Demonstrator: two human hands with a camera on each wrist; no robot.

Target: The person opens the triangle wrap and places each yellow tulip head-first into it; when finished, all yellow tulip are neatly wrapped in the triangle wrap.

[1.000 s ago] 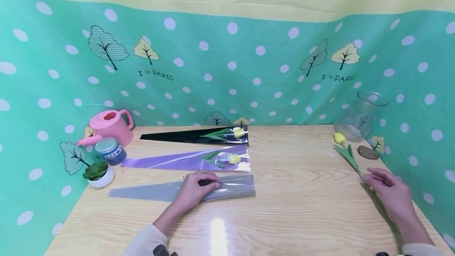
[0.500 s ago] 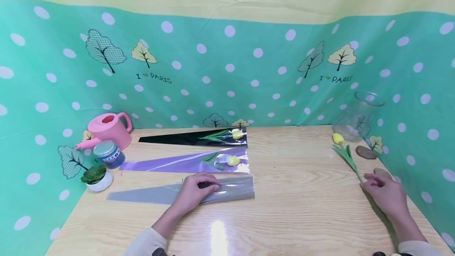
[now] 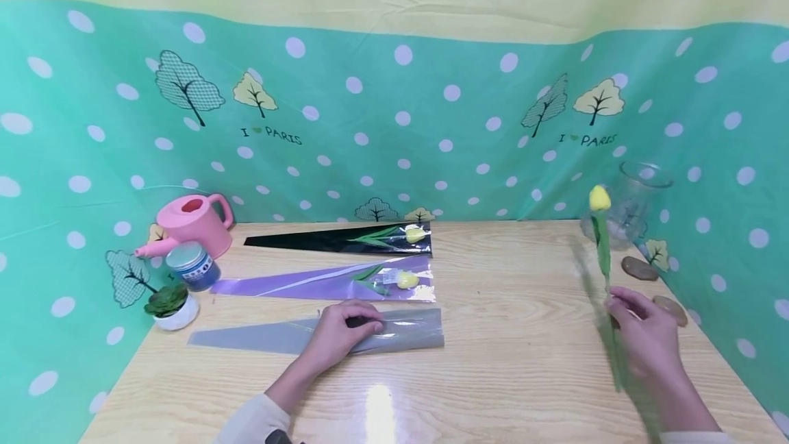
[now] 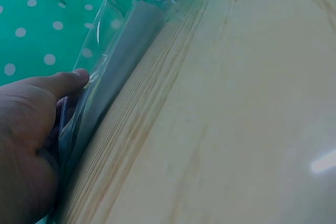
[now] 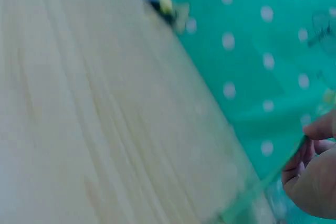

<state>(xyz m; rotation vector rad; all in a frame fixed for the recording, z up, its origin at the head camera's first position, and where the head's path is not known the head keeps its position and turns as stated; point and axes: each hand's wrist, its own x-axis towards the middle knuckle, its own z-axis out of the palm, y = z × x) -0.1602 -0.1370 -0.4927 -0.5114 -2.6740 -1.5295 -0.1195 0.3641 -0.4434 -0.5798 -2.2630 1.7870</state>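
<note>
Tulip (image 3: 599, 225): your right hand (image 3: 644, 334) pinches its stem, bloom up, above the desk's (image 3: 524, 334) right edge.
Grey sleeve (image 3: 277, 334): near the front edge, your left hand (image 3: 342, 327) gripping its open end.
Behind it: purple sleeve (image 3: 296, 284), black sleeve (image 3: 308, 240), each holding a tulip.

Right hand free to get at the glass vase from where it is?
Probably not as is: the right hand grips the yellow tulip by its stem. The table between it and the glass vase holds only two stones off to the side, so the path looks open.
</note>
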